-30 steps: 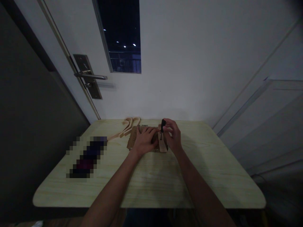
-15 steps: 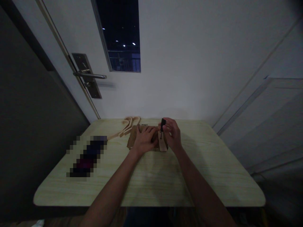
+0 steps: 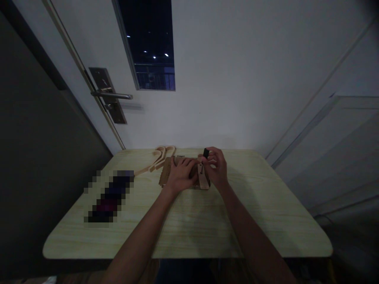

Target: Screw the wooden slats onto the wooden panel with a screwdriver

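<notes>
A flat brown wooden board (image 3: 165, 172) lies near the far edge of the pale wooden table (image 3: 189, 221). My left hand (image 3: 180, 176) rests flat on the board with fingers spread, pressing it down. A light wooden strip (image 3: 203, 180) stands against the board's right side. My right hand (image 3: 216, 169) is closed round a small black-handled screwdriver (image 3: 205, 153), held upright with its tip on the strip.
Curved light wooden pieces (image 3: 160, 156) lie behind the board at the far edge. A dark blurred-out object (image 3: 108, 196) sits on the table's left half. A white door with a metal lever handle (image 3: 111, 95) and a dark window pane stands behind the table.
My right hand's fingers have shifted slightly on the screwdriver handle, which has tilted a little. My left hand has stayed on the board.
</notes>
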A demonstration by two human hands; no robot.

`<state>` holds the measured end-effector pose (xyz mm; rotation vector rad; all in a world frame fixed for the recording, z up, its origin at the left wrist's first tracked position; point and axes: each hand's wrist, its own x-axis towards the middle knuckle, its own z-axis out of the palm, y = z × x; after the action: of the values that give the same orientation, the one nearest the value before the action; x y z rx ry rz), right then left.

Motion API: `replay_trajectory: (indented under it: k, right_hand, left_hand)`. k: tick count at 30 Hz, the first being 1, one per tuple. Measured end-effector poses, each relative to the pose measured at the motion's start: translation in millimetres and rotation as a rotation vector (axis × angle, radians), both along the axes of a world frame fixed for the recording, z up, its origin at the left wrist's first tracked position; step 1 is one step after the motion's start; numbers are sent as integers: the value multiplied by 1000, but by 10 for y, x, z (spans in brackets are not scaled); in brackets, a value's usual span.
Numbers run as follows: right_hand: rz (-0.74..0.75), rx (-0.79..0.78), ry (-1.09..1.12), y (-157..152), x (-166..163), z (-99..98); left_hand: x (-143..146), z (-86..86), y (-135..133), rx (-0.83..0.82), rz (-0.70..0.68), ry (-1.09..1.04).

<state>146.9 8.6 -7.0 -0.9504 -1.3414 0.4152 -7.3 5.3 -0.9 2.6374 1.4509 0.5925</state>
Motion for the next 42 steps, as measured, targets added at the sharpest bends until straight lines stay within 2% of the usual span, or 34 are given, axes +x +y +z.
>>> replay_trajectory:
  k: [13,16,21,25,32,42]
  right_hand:
    - [74,24,-101,-1,4,-13]
    - [49,20,-101,9,7,-16]
    - [-75,126,-173,32,29,-14]
    - [-43,150,-221,-1,35,14]
    - [38,122,-163,-49,23,12]
    - [-50,154,-159,22,-2,-32]
  left_hand:
    - [-8,7,3,11,-7,0]
    - [-7,21,-9,13,-1,-2]
    - [-5,26,-16,-1,4,2]
    - [-5,16,-6,-9,6,3]
    - [3,-7,5,-7,19,10]
    - [2,10,-2,-14,14,22]
